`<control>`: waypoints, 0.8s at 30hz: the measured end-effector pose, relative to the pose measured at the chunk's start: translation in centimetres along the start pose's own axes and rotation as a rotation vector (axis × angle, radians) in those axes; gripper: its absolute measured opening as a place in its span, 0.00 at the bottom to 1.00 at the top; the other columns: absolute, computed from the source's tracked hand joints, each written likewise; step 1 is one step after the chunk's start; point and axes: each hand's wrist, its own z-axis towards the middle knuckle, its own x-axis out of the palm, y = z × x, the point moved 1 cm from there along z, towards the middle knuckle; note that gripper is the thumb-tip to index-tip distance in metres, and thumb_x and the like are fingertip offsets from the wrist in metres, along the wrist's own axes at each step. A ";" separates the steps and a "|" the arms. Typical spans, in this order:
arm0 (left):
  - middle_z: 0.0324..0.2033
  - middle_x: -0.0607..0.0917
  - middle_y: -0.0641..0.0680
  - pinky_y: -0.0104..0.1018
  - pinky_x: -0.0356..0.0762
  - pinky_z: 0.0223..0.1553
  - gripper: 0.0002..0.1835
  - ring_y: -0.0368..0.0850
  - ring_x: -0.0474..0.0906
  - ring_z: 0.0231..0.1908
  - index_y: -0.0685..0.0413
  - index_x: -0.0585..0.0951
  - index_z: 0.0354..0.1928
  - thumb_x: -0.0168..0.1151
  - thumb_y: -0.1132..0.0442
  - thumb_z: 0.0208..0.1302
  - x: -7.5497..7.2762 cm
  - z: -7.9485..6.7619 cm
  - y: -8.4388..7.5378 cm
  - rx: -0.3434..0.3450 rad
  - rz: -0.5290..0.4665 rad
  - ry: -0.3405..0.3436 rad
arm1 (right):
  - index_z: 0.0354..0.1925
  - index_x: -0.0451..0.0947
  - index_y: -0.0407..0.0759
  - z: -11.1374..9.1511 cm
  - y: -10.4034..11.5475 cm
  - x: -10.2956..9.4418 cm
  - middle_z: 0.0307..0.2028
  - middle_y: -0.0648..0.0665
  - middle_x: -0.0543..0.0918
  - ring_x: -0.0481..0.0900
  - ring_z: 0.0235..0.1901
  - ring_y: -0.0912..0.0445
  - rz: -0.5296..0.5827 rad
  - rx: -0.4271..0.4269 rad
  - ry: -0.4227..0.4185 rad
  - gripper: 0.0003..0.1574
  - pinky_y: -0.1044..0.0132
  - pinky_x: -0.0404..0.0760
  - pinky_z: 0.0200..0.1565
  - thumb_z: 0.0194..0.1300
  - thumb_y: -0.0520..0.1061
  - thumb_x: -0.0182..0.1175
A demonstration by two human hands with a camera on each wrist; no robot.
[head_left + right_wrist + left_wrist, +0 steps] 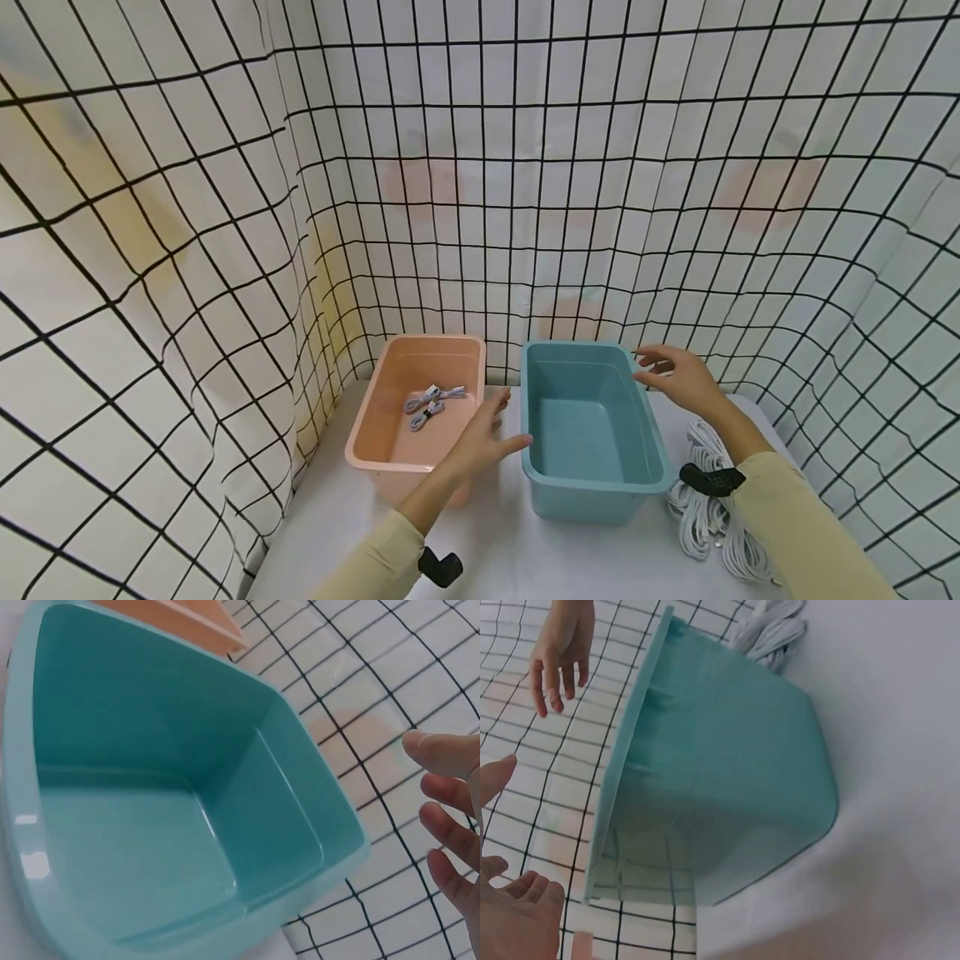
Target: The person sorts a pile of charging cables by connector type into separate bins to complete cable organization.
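Observation:
A teal plastic bin stands on the white table with nothing inside it. My left hand is spread between this bin and the peach bin, thumb toward the teal rim; whether it touches cannot be told. In the left wrist view the left hand holds nothing. My right hand hovers by the teal bin's far right rim, fingers loosely bent. The right wrist view shows that hand apart from the bin, holding nothing. Small tied cable bundles lie inside the peach bin.
White coiled cables lie in a heap right of the teal bin, partly under my right forearm. A black wire grid with white sheeting behind encloses the table at the back and both sides.

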 end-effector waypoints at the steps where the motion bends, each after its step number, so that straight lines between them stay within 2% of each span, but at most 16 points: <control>1: 0.78 0.61 0.58 0.52 0.63 0.71 0.50 0.55 0.58 0.76 0.57 0.55 0.81 0.75 0.55 0.65 0.4 -0.1 -0.1 -0.010 0.000 0.007 | 0.67 0.75 0.34 -0.3 -0.2 -0.1 0.53 0.31 0.83 0.82 0.50 0.35 -0.005 0.004 -0.008 0.33 0.43 0.86 0.42 0.72 0.50 0.68; 7: 0.77 0.60 0.58 0.52 0.65 0.70 0.51 0.56 0.58 0.75 0.56 0.54 0.82 0.73 0.53 0.66 2.4 -0.6 -0.2 -0.024 0.040 0.025 | 0.67 0.74 0.32 -2.1 -2.4 -0.5 0.53 0.30 0.82 0.82 0.50 0.34 -0.009 0.025 -0.020 0.34 0.40 0.84 0.44 0.73 0.51 0.67; 10: 0.77 0.59 0.61 0.53 0.66 0.70 0.53 0.58 0.58 0.75 0.60 0.53 0.81 0.75 0.53 0.63 3.1 -0.9 0.5 0.014 0.083 0.027 | 0.68 0.73 0.33 -3.2 -3.5 -0.6 0.54 0.30 0.81 0.80 0.52 0.34 0.000 0.053 -0.018 0.35 0.39 0.84 0.45 0.73 0.51 0.66; 13: 0.77 0.58 0.60 0.54 0.67 0.69 0.57 0.57 0.58 0.75 0.61 0.53 0.81 0.79 0.54 0.60 3.8 -1.4 1.4 0.003 0.085 0.034 | 0.69 0.72 0.34 -4.2 -4.2 -0.5 0.55 0.30 0.81 0.80 0.53 0.33 0.007 0.083 -0.018 0.36 0.39 0.84 0.45 0.73 0.53 0.66; 19: 0.81 0.49 0.61 0.52 0.68 0.67 0.61 0.59 0.54 0.77 0.61 0.49 0.82 0.81 0.56 0.58 4.9 -2.5 2.5 -0.057 -0.011 0.039 | 0.68 0.73 0.34 -5.8 -5.7 -0.6 0.55 0.30 0.81 0.79 0.53 0.32 -0.022 0.110 -0.039 0.37 0.39 0.84 0.44 0.73 0.56 0.66; 24: 0.81 0.48 0.57 0.53 0.68 0.67 0.60 0.61 0.57 0.75 0.54 0.45 0.83 0.79 0.57 0.60 5.3 -2.5 2.9 -0.086 -0.095 0.033 | 0.68 0.72 0.34 -7.0 -6.5 -1.0 0.55 0.30 0.81 0.79 0.52 0.32 -0.028 0.117 -0.053 0.38 0.36 0.83 0.45 0.73 0.57 0.65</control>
